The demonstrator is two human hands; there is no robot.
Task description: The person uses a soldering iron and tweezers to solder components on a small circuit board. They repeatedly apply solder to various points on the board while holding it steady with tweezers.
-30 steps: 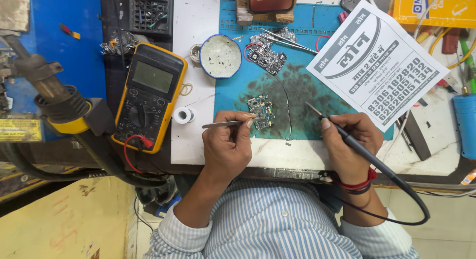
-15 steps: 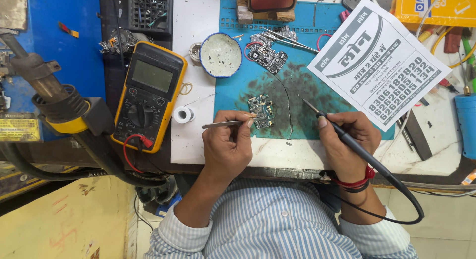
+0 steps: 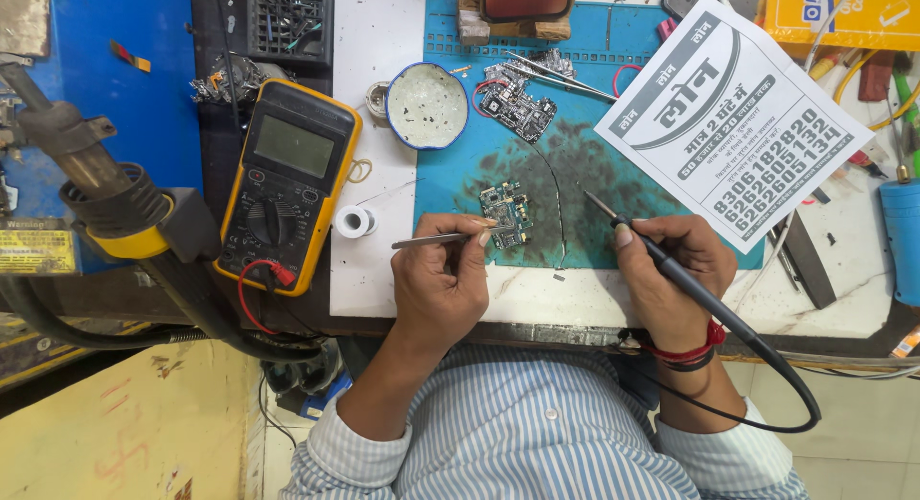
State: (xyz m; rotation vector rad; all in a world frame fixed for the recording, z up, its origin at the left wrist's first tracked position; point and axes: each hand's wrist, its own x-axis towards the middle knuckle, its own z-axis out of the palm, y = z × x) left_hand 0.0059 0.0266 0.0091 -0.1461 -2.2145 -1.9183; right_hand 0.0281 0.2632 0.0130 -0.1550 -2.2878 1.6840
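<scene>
Tweezers point(image 3: 433, 239) are pinched in the left hand point(image 3: 443, 284), thumb and forefinger pressed tog. on the shank, other fingers curled under; tips are pointed at a small circuit board point(image 3: 508, 215), touching or just beside its left edge, exact contact can't be told. The board is laid near the front edge of the blue work mat point(image 3: 575, 174), approx. mid-bench, on a dark scorched patch.

A soldering iron point(image 3: 671, 270) is gripped pen-style by the right hand point(image 3: 671, 275), fingers wrapped round the black handle, thumb along it; its tip is held over the mat, right of the board, apart from it. Its cable is looped off the bench front, past a red thread band on the wrist.

A 2nd board point(image 3: 517, 107) w/ red wire is seen toward the mat's back edge, a spare pair of tweezers point(image 3: 561, 77) just behind it. A round blue-rimmed dish point(image 3: 426, 105) is set at the mat's back-left corner. A printed paper sheet point(image 3: 733, 122) is overlapped on the mat's right side. A yellow multimeter point(image 3: 286, 179) is placed at the bench's left edge, a solder spool point(image 3: 353, 221) betw. it and the mat. A hot-air nozzle point(image 3: 105, 189) is seen far left.
</scene>
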